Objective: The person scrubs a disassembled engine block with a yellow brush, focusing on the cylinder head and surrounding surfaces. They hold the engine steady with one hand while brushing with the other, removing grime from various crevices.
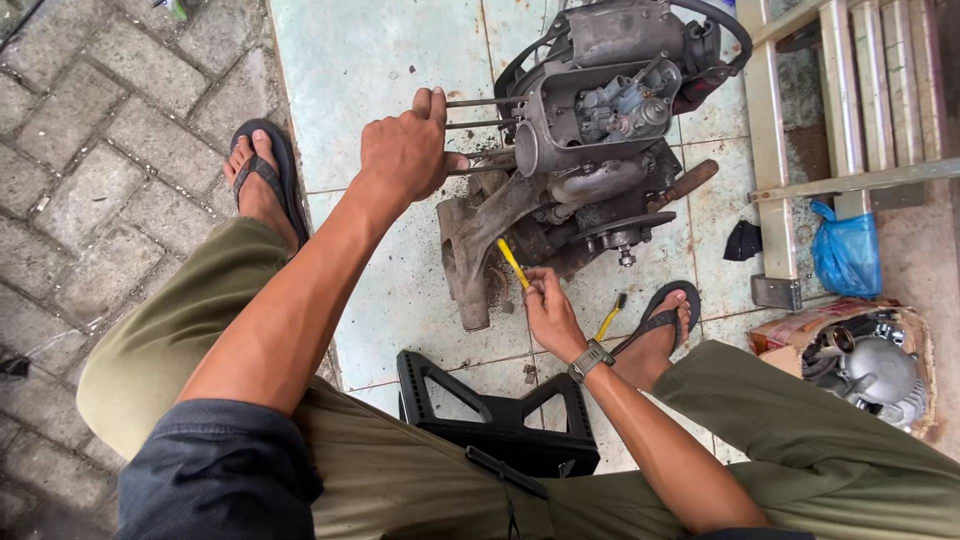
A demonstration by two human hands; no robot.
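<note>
Greasy grey metal engine block (590, 150) sits on pale green tile between the person's sandalled feet. Left hand (405, 155) is closed around long bare studs (485, 112) projecting from the engine's left side. Right hand (545, 305), just below the engine, pinches a yellow-handled tool (514, 264) whose tip points up at the casing. A second yellow tool (610, 318) lies beside that hand. Black plastic stool (500, 410) stands below the engine; blue bag (847, 250) and aluminium ladder (800, 120) to its right.
</note>
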